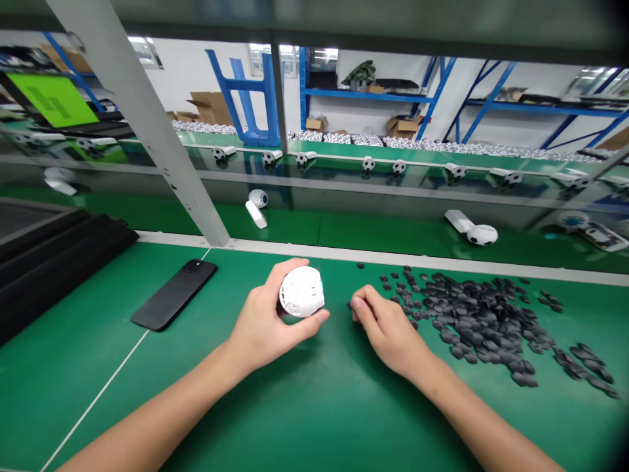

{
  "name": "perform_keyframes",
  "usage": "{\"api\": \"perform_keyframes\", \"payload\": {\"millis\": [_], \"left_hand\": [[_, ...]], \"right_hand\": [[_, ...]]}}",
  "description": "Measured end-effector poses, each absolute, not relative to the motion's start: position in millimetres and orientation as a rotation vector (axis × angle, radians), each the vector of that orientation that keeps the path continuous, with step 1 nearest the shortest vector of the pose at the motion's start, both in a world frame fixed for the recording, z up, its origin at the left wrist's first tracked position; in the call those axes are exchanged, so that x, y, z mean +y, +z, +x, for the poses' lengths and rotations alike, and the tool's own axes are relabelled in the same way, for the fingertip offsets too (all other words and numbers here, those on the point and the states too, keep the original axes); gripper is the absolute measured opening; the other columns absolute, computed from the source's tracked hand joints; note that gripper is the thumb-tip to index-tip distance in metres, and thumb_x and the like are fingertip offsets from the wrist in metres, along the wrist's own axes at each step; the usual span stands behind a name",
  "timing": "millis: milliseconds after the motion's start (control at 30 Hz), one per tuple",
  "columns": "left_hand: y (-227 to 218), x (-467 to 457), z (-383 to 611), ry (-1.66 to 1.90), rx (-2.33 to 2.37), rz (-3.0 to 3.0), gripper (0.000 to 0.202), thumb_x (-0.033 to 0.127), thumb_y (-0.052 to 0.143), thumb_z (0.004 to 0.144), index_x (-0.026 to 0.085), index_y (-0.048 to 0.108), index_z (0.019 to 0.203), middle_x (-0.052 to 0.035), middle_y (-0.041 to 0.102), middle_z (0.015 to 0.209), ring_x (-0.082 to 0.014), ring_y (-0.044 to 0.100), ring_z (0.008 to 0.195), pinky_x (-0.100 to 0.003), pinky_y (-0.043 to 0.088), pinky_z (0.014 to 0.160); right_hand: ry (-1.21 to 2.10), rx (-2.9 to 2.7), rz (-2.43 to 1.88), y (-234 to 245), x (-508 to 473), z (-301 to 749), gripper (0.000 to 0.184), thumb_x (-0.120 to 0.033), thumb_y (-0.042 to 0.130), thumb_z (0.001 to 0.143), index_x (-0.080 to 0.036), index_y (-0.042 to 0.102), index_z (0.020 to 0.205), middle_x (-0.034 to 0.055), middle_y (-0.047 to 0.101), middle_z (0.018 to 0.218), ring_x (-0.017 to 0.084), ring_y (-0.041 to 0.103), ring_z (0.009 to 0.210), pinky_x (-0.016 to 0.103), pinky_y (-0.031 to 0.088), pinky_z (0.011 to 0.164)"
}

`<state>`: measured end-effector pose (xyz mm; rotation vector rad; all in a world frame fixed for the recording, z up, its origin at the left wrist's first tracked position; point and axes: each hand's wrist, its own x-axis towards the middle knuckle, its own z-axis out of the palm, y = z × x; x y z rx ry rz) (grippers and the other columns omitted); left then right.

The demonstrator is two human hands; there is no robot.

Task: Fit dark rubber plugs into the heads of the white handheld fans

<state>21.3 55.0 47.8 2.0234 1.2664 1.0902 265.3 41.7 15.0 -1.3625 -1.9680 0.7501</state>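
Note:
My left hand (pixel 265 314) grips a white, rounded plastic shell (pixel 301 292) with small slots in its side, holding it just above the green table. Thumb and fingers wrap its edges. To the right, my right hand (pixel 388 328) is closed in a pinch, with a bit of a small black piece (pixel 350 305) showing at the fingertips. Beside that hand spreads a heap of small black plastic pieces (pixel 481 314), some lying loose toward its left edge.
A black phone (pixel 174 295) lies at left, near a black ridged case (pixel 54 262). Behind a metal rail, a green conveyor (pixel 334 229) carries white units (pixel 481 234). A grey post (pixel 147 124) rises at left. Farther back are football-patterned parts (pixel 368 164) and a blue stool (pixel 250 98).

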Motion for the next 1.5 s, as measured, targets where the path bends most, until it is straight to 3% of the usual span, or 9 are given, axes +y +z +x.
{"api": "perform_keyframes", "payload": {"millis": [67,133,300,400,600,767,900,1200,1500], "left_hand": [[47.1,49.6,25.1,1.035,1.282,1.910,0.069,0.043,0.081,0.082,0.029,0.046,0.139,-0.0014,0.070,0.101,-0.0158,0.065,0.068,-0.024,0.054,0.055],[45.5,44.8,30.4,0.987,1.279,1.906,0.068,0.042,0.080,0.083,0.030,0.045,0.141,0.0000,0.069,0.100,-0.0148,0.063,0.067,-0.023,0.052,0.055],[31.9,42.3,41.0,0.834,1.247,2.027,0.064,0.026,0.070,0.088,0.035,0.041,0.145,-0.0010,0.066,0.126,-0.0181,0.067,0.089,-0.028,0.055,0.074],[23.3,42.5,43.6,0.770,1.219,2.071,0.066,0.021,0.066,0.087,0.034,0.040,0.146,-0.0030,0.063,0.134,-0.0227,0.067,0.106,-0.034,0.055,0.088],[28.4,37.0,47.2,0.665,1.179,2.095,0.079,0.031,0.073,0.080,0.030,0.034,0.149,-0.0081,0.062,0.134,-0.0277,0.066,0.108,-0.041,0.056,0.090],[32.9,32.3,52.3,0.599,1.227,2.027,0.092,0.049,0.083,0.071,0.029,0.034,0.147,-0.0084,0.064,0.130,-0.0302,0.068,0.106,-0.044,0.057,0.087],[27.5,33.6,53.2,0.621,1.260,2.036,0.085,0.055,0.081,0.075,0.030,0.038,0.144,-0.0067,0.069,0.120,-0.0303,0.070,0.100,-0.044,0.057,0.084],[22.6,36.5,51.9,0.706,1.223,2.149,0.080,0.063,0.077,0.080,0.030,0.041,0.143,-0.0058,0.071,0.118,-0.0279,0.072,0.094,-0.042,0.055,0.082],[21.9,37.0,53.4,0.733,1.236,2.155,0.079,0.060,0.078,0.079,0.030,0.041,0.143,-0.0054,0.072,0.116,-0.0270,0.072,0.091,-0.037,0.054,0.075]], "right_hand": [[1.007,-1.810,-1.321,19.8,36.5,267.4,0.024,-0.040,0.050,0.107,-0.023,0.063,0.095,-0.0008,0.065,0.077,0.016,0.061,0.066,0.028,0.049,0.062],[1.115,-1.717,-1.263,25.6,32.1,270.4,0.021,-0.041,0.063,0.101,-0.023,0.072,0.095,0.0000,0.068,0.080,0.015,0.064,0.066,0.027,0.052,0.061],[1.072,-1.747,-1.198,37.9,25.1,275.3,0.018,-0.034,0.067,0.099,-0.026,0.082,0.105,0.0008,0.070,0.079,0.015,0.066,0.069,0.026,0.049,0.062],[0.978,-1.780,-1.207,38.5,21.1,270.8,0.013,-0.031,0.072,0.095,-0.025,0.083,0.094,-0.0002,0.070,0.073,0.014,0.064,0.064,0.025,0.046,0.059],[0.759,-1.811,-1.201,31.2,15.3,255.9,0.011,-0.025,0.077,0.091,-0.022,0.075,0.080,-0.0016,0.069,0.072,0.012,0.060,0.061,0.022,0.045,0.056],[0.698,-1.793,-1.234,23.8,15.5,250.9,0.033,-0.032,0.084,0.085,-0.020,0.062,0.065,-0.0045,0.057,0.061,0.010,0.048,0.053,0.024,0.037,0.051],[0.651,-1.811,-1.228,20.0,16.3,249.6,0.049,-0.042,0.082,0.087,-0.019,0.051,0.058,-0.0052,0.049,0.056,0.010,0.041,0.052,0.026,0.030,0.051],[0.516,-1.905,-1.270,23.2,16.8,254.4,0.059,-0.061,0.067,0.094,-0.021,0.046,0.056,-0.0027,0.047,0.056,0.012,0.038,0.053,0.029,0.028,0.050],[0.516,-1.931,-1.250,21.6,19.5,254.9,0.058,-0.062,0.066,0.094,-0.021,0.047,0.059,-0.0026,0.046,0.058,0.012,0.039,0.054,0.030,0.028,0.052]]}}
